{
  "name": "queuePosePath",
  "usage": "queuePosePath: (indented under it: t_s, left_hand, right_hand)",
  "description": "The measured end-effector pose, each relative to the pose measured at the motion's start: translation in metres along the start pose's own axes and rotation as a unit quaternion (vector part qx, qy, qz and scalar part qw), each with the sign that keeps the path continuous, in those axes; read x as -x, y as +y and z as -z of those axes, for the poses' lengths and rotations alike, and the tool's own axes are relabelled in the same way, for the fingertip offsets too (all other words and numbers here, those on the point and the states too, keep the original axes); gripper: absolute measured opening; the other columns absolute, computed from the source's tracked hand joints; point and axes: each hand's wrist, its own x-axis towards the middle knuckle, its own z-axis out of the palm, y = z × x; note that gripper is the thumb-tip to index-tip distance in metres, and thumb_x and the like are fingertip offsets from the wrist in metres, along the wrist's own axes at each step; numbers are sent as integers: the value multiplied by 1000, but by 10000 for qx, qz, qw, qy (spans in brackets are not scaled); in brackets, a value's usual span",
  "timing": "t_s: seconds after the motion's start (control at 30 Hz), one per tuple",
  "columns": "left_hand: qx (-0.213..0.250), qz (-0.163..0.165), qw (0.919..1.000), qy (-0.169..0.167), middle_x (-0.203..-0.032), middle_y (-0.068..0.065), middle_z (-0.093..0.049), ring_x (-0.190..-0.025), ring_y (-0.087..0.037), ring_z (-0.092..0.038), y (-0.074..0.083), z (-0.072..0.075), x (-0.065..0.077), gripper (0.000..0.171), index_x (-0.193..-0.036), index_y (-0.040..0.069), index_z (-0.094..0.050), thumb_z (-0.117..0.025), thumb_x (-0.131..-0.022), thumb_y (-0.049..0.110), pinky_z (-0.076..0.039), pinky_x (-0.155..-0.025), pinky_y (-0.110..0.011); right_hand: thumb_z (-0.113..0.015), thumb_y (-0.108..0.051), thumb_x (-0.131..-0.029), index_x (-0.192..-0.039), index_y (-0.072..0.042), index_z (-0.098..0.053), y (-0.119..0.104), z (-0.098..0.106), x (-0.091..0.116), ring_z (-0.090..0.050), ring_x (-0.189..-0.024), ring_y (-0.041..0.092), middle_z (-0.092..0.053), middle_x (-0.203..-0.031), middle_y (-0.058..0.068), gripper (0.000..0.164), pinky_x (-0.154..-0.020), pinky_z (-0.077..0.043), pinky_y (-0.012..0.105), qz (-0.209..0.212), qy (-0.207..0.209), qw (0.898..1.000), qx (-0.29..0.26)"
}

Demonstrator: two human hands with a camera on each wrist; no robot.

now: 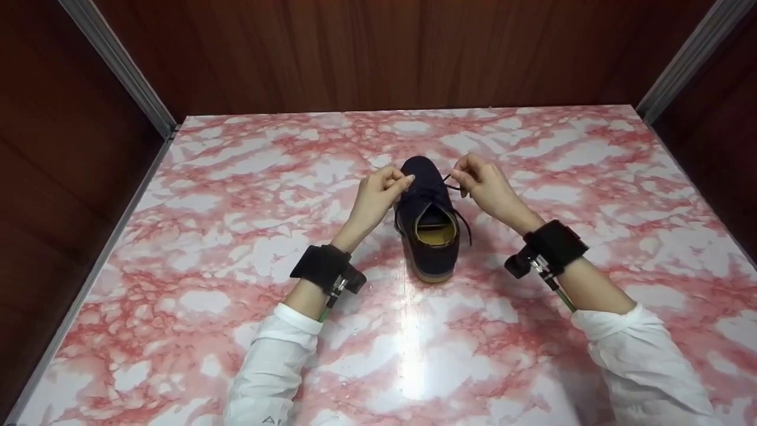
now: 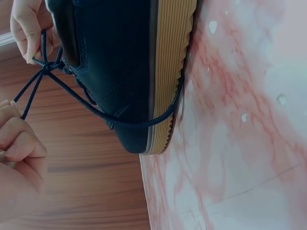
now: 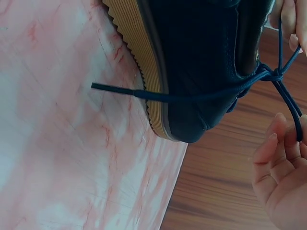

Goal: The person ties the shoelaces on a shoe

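Observation:
A dark navy shoe (image 1: 434, 260) with a tan ribbed sole (image 2: 170, 62) stands on the table, toe pointing away from me. Its shoelace (image 2: 46, 68) is knotted over the tongue, with a loop drawn out to either side. My left hand (image 1: 381, 192) pinches one loop, left of the knot. On the other side, my right hand (image 1: 488, 186) grips the other loop between thumb and fingers. One free lace end (image 3: 115, 90) hangs past the sole on the right side. Along the left side, another length of lace (image 2: 132, 124) drapes down to the sole.
The table (image 1: 207, 248) has a red-and-white marbled top. Brown wood-grain panels (image 1: 378, 53) rise behind it and at both sides, with grey metal strips (image 1: 121, 65) at the corners. Each wrist wears a black strap (image 1: 322, 268) with a small camera.

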Motion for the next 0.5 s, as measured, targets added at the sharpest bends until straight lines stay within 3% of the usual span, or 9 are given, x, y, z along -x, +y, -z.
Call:
queuePosePath:
  t_s: [0.17,0.2,0.23,0.4,0.5]
  left_hand:
    - [-131,-70,9999,58,-42,-3,-35,-35,-12,-30,3,3,6,19,-66,17,-49,-45,-68,36,-24,-35,-27]
    - [-132,-183,9997,114,-42,-3,-35,-35,-13,-29,-13,-2,4,20,-66,19,-48,-45,-66,39,-24,-35,-28]
    - [-66,-251,9996,87,-42,-3,-35,-35,-13,-29,-12,-1,7,19,-66,19,-48,-44,-67,38,-24,-35,-27]
    - [633,-581,9963,-82,-45,-4,-35,-37,-13,-31,-11,1,13,12,-69,18,-49,-46,-70,30,-25,-34,-25]
    - [1089,-758,9909,-218,-46,-4,-39,-38,-14,-35,-8,3,12,9,-70,17,-50,-47,-70,25,-26,-36,-26]
  right_hand:
    - [-41,-29,-72,-71,-10,-43,3,-1,1,-38,-46,9,-42,-56,2,19,-42,-30,23,97,125,9993,329]
    - [-42,-28,-73,-71,-10,-43,4,-1,1,-38,-46,9,-42,-56,2,18,-42,-29,23,97,128,9993,343]
    - [-42,-27,-73,-71,-10,-43,5,-1,2,-38,-46,8,-41,-56,1,17,-42,-29,23,105,118,9993,331]
    - [-42,-19,-74,-72,-7,-43,-5,1,6,-41,-45,10,-44,-57,3,12,-43,-32,24,15,79,9998,187]
    - [-41,-23,-73,-73,-7,-43,-6,-1,6,-44,-45,14,-46,-59,5,17,-41,-34,25,-122,62,9999,52]
